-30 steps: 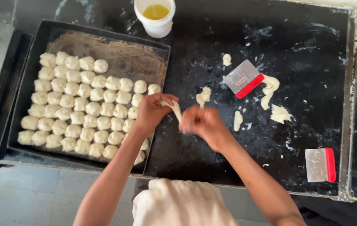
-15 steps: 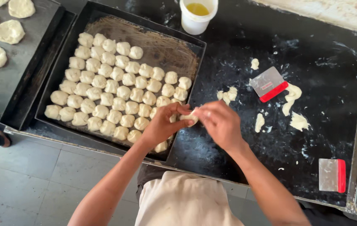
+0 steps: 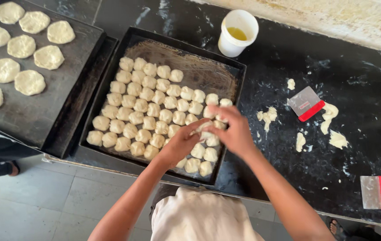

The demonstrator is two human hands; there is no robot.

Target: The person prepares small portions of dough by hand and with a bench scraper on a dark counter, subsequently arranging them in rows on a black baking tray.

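Both hands, left hand (image 3: 182, 143) and right hand (image 3: 231, 130), pinch one soft, roundish dough ball (image 3: 204, 133) over the black metal tray (image 3: 110, 93); its long axis is unclear.

Both hands meet over the near right corner of the tray (image 3: 118, 52), the left hand (image 3: 179, 145) just left of the right hand (image 3: 231, 129), a dough piece (image 3: 206, 134) between them. Rows of dough balls (image 3: 148, 111) fill the tray's near part; its far right stretch lies bare. Left of it, a second tray (image 3: 43, 116) carries flat dough rounds (image 3: 21, 44). Behind the first tray's right corner stands a cup (image 3: 237, 33) with oil (image 3: 236, 33) in it. Right of the hands, on the counter (image 3: 355, 67), lie dough scraps (image 3: 331, 120) around a scraper (image 3: 305, 103). Another scraper (image 3: 374, 192) sits nearer, at the counter's near right edge.
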